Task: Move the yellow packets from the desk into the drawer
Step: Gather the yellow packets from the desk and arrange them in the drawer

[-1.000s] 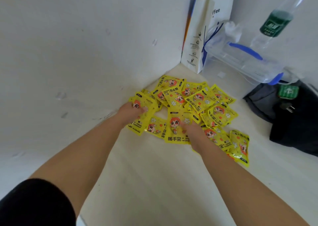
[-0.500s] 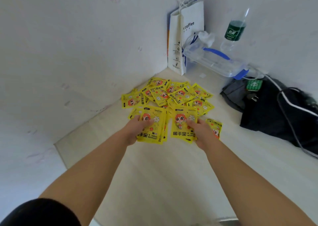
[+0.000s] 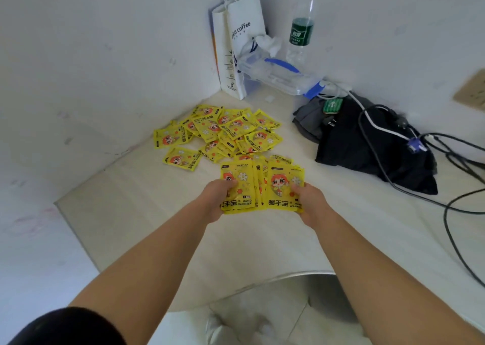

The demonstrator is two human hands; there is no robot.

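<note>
Above the desk, head view: your left hand and right hand each have fingers closed round a fanned bundle of yellow packets, thumbs on top. At 12 o'clock from the bundle, the remaining packets lie scattered on the desk. At 2 o'clock sits a black bag, crossed by cables. Drawer not identifiable.
</note>
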